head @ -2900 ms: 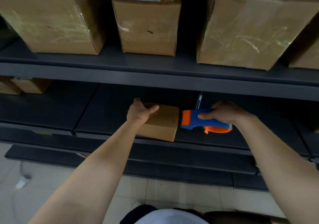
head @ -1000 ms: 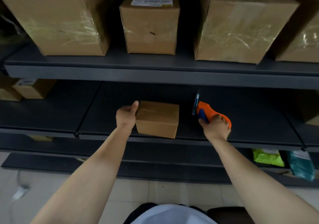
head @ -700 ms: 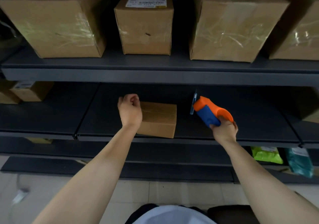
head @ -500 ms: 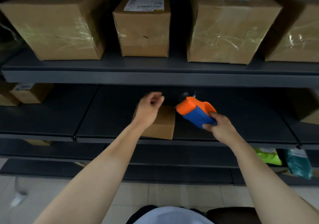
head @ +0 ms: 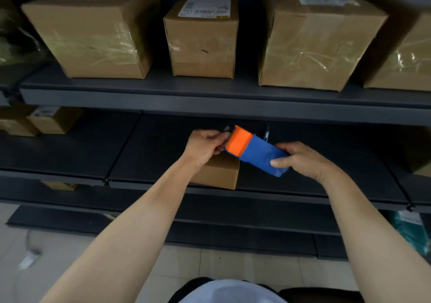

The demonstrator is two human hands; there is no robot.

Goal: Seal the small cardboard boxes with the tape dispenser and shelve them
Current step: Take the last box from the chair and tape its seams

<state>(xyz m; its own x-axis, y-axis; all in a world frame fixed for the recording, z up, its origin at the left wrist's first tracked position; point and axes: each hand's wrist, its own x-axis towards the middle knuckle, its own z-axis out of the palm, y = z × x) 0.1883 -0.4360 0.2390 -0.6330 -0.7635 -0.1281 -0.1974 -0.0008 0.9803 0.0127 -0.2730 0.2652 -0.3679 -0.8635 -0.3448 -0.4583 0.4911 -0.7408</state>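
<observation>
Since half a second ago your left hand [head: 205,148] has left the small cardboard box [head: 219,174] and come up to the orange nose of the tape dispenser [head: 256,155], which now lies tilted across, above the box's right edge. Your left grip pinches at that nose, probably to free the tape end, though the tape itself is too faint to see. Your right hand [head: 303,160] has its grip wrapped round the blue body, steadying it against that pull. The box sits unheld on the middle shelf [head: 144,153], near the front edge and just below the dispenser, so the strip can go straight onto its flaps.
</observation>
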